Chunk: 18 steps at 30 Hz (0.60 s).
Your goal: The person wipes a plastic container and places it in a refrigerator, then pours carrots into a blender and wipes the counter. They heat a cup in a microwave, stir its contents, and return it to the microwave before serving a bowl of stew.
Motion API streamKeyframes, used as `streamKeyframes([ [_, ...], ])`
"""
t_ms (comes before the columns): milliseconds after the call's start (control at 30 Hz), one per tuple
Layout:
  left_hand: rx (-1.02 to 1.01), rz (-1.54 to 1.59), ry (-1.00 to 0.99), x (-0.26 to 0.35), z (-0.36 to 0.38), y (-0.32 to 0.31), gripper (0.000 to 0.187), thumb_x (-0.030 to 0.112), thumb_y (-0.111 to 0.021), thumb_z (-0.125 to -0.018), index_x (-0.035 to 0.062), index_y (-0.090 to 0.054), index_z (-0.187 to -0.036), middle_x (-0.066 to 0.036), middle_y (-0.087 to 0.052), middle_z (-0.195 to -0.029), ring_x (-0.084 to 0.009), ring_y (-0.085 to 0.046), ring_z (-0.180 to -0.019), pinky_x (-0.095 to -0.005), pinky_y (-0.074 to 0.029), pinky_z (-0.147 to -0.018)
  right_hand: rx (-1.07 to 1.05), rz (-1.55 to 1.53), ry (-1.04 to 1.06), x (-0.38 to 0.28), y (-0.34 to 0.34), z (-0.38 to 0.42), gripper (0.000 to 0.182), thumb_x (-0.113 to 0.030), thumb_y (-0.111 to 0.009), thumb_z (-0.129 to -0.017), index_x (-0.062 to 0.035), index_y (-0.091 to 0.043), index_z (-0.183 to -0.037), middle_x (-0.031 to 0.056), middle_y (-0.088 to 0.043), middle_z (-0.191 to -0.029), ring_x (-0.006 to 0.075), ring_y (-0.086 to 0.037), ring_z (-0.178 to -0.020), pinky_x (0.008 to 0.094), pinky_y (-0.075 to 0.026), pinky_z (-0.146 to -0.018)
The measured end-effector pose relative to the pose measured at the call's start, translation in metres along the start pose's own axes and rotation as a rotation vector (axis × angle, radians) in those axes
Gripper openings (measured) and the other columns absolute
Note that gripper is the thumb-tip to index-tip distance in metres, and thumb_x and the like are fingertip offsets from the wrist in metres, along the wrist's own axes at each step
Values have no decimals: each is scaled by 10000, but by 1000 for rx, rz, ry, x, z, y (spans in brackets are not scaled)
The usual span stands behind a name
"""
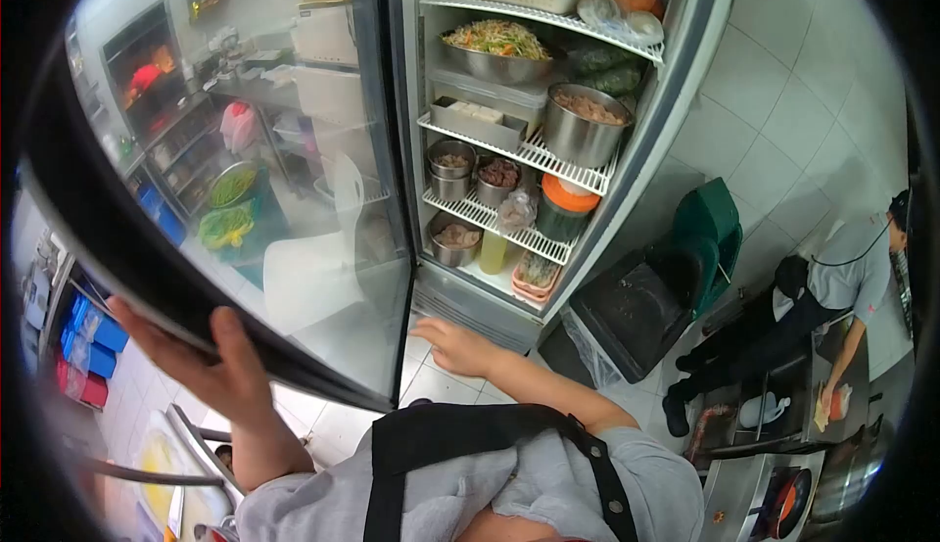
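A tall fridge (676, 62) stands before me with its glass door (323, 209) swung out to the left. My left hand (220, 371) lies against the door's dark edge, fingers stretched and thumb apart. Below the fridge's bottom grille (470, 302), my right hand (455, 348) hangs loosely with fingers slightly bent and nothing visible in it. On the shelves sit a bowl of shredded vegetables (499, 43), a steel pot of pale food (587, 126), a rectangular tray with white blocks (480, 121), small steel pots (452, 165) and an orange-lidded jar (568, 207).
A dark bin (632, 317) with a green lid (710, 238) stands right of the fridge. Further right, a co-worker (832, 287) bends over a counter, a cloth in hand. A pan (783, 503) sits at lower right; blue bins (93, 341) stand at far left.
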<state>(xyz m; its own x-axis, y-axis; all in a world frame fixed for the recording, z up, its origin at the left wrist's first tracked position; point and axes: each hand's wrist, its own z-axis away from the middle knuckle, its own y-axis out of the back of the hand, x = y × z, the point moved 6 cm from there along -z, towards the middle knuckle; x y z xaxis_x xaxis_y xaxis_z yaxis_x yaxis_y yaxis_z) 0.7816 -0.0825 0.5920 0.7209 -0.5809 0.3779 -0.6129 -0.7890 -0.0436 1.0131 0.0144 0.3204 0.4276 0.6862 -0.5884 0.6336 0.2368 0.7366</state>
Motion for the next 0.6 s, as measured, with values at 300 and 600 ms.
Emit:
streamKeyframes([
  [300, -570, 266, -313, 68, 102, -63, 716, 36, -781, -673, 81, -439, -1301, -280, -267, -1420, -420, -406, -1255, -434, -470, -906, 228, -120, -120, -74, 59, 91, 832, -109, -629, -774, -27, -142, -1444, 244, -256, -1430, 391, -301, -1321, 381, -287, -1084],
  [600, -1260, 450, -266, 70, 174, -94, 331, 75, -670, -763, 109, -628, -1089, -85, -638, -996, -279, -614, -866, -382, -501, -758, 786, 111, -401, 1, 117, 124, 955, -136, -686, -738, 62, -52, -1423, 257, -234, -1417, 358, -284, -1311, 391, -206, -1105],
])
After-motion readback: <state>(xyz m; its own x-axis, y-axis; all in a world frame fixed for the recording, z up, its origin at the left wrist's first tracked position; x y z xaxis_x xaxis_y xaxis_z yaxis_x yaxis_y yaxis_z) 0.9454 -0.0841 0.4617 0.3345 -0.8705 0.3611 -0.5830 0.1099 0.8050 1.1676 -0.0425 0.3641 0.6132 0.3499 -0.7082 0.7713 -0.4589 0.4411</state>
